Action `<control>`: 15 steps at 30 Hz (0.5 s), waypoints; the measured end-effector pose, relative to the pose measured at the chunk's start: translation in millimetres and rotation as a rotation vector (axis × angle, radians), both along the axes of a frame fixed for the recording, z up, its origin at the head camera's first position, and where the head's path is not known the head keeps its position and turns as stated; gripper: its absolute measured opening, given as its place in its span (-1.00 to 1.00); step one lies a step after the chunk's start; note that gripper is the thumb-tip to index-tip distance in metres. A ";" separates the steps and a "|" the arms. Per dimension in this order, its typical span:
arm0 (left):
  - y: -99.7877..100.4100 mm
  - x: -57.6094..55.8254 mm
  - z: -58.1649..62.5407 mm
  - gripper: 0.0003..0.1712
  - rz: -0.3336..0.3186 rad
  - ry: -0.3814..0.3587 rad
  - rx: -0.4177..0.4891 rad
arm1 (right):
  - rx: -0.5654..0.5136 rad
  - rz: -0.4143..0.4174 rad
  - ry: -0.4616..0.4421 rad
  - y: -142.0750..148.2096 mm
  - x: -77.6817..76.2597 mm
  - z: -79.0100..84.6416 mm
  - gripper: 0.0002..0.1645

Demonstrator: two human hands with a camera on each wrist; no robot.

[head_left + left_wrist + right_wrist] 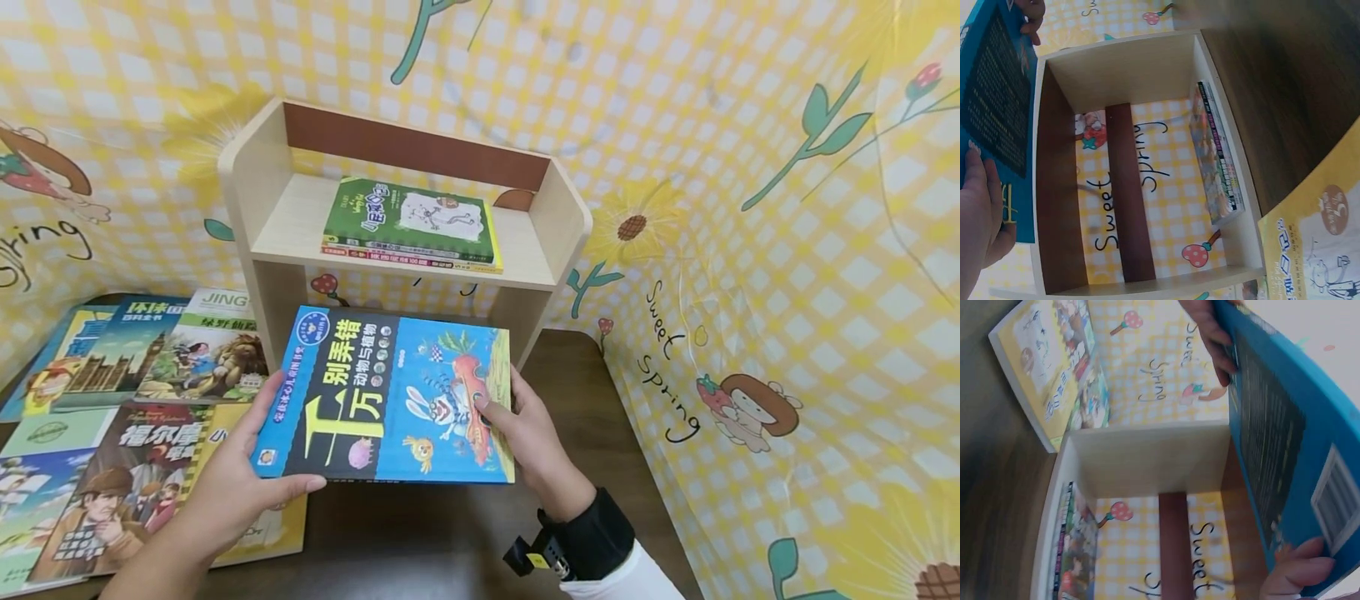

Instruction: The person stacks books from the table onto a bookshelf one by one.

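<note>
Both hands hold a blue picture book (442,408) in front of a small wooden bookshelf (405,268), its cover of a rabbit and a carrot car facing up. My left hand (240,471) grips the left end, thumb along the near edge. On the right end, my right hand (536,433) pinches the book with the thumb on the cover and fingers underneath. The wrist views show the book's back cover (1266,431) from below. A green book (412,218) tops a short stack on the upper shelf. More books (1213,153) lie flat in the lower compartment.
Left of the bookshelf, several books lie in rows on the dark wooden table (600,467), among them a brown detective book (112,492) and a yellow book (262,533). Yellow checked cloth (750,250) hangs behind and to the right.
</note>
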State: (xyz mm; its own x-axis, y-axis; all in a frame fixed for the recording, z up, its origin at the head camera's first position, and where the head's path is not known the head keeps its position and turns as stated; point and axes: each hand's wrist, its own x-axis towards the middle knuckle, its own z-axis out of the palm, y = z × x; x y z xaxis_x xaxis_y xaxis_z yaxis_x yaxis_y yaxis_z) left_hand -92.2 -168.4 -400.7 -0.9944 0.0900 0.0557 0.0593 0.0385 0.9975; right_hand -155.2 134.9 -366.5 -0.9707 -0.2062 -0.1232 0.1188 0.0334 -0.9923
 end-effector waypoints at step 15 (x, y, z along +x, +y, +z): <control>4.1 -6.5 17.9 0.34 0.105 0.042 -0.084 | -0.140 0.154 0.099 0.4 19.8 12.5 0.29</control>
